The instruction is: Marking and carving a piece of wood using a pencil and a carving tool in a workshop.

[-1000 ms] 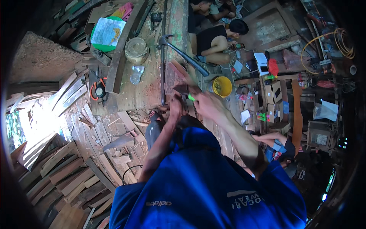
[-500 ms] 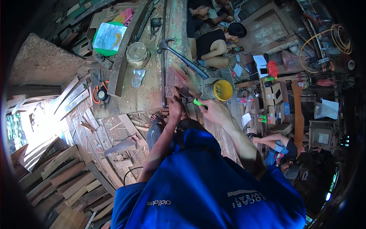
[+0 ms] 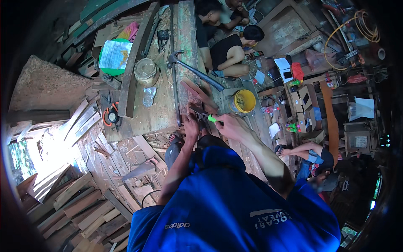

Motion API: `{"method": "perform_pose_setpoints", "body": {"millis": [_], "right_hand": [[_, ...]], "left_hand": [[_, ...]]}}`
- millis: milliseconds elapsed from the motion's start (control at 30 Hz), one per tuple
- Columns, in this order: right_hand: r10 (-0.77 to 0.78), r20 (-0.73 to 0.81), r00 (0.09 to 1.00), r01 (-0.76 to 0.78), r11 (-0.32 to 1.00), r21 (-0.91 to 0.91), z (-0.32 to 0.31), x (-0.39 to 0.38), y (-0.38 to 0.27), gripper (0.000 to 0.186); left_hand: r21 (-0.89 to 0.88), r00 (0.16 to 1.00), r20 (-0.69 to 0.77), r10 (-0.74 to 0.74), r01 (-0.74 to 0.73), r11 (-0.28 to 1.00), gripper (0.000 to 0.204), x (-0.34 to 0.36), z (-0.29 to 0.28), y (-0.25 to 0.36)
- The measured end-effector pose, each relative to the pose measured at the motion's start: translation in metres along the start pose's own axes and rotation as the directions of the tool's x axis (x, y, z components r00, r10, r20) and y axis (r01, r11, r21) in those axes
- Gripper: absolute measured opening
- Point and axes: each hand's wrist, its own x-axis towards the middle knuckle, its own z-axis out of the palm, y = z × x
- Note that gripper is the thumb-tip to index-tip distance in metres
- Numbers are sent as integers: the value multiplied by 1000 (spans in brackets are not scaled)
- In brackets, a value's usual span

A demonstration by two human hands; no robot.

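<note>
My right hand (image 3: 228,126) is wrapped round the bright green handle (image 3: 213,119) of a tool with a dark blade (image 3: 199,111), angled toward a small wood piece at the bench (image 3: 145,124) edge. My left hand (image 3: 192,125) is closed at that wood, just left of the blade; exactly what its fingers grip is unclear. A reddish board (image 3: 194,89) lies beyond the blade. Above it rests a claw hammer (image 3: 196,72), beside a long dark metal bar (image 3: 174,94). Left of these are a lidded tub (image 3: 146,72) and a crumpled clear plastic piece (image 3: 149,96).
A yellow bucket (image 3: 251,101) stands right of my hands. Co-workers (image 3: 224,56) crouch beyond the bench; another person (image 3: 310,159) sits at right. Orange-handled tools (image 3: 110,115) lie on the bench's left. Stacked planks (image 3: 84,210) and offcuts cover the lower-left floor.
The view has shifted, so the bench sits slightly lower in it. My right hand and the green-handled tool have moved slightly back and forth beside my left hand.
</note>
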Motion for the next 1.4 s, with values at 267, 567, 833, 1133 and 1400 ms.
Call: {"method": "perform_pose_setpoints", "body": {"millis": [267, 567, 833, 1133, 1400], "right_hand": [[-78, -183, 980, 99, 989, 108, 21, -5, 19, 22], [61, -52, 997, -62, 998, -4, 47, 7, 0, 27], [-4, -55, 998, 7, 999, 53, 12, -16, -6, 28], [49, -91, 995, -43, 997, 65, 32, -15, 10, 32], [51, -107, 993, -42, 996, 84, 41, -17, 13, 32]], "left_hand": [[-234, 972, 77, -220, 232, 944, 29, -6, -31, 59], [-23, 976, 174, -130, 136, 991, 27, 3, -5, 23], [319, 939, -99, 329, -283, 905, 39, -5, -24, 34], [-407, 939, 138, -315, 343, 846, 19, -10, -41, 75], [-617, 813, 311, -492, 566, 546, 45, -9, -41, 76]]}}
